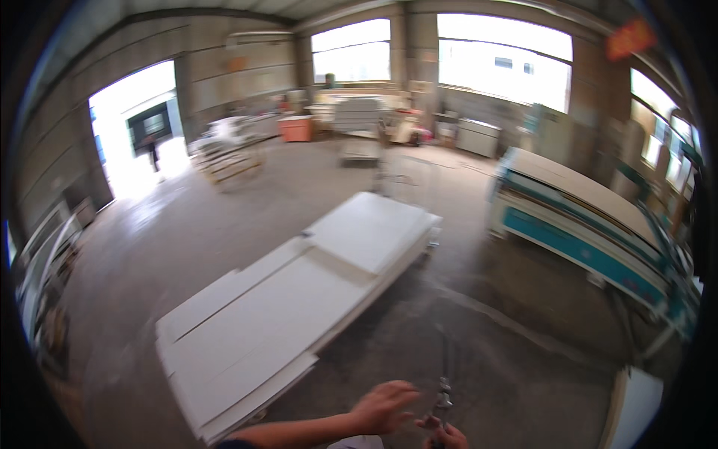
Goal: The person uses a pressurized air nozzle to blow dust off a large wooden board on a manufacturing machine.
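My left hand (385, 406) reaches in from the lower edge. Its fingers and thumb are apart, somewhat blurred, and nothing shows between them. Close to its right, my right hand (447, 436) is closed around a slim metal tool (444, 394). The tool has silvery fittings, and a thin dark rod or line seems to extend up from it; blur hides its exact kind. Ahead and to the left lies a long stack of white panels (262, 329), with a smaller pile of white boards (374, 232) on its far end. Neither hand touches the panels.
On the right stands a long teal-and-white machine (583, 239) with a flat top. A white panel (636, 408) is at the lower right. Farther off are an orange box (295, 128), a loaded rack (232, 150), a pale cabinet (479, 138) and a distant person (152, 153) by the bright doorway.
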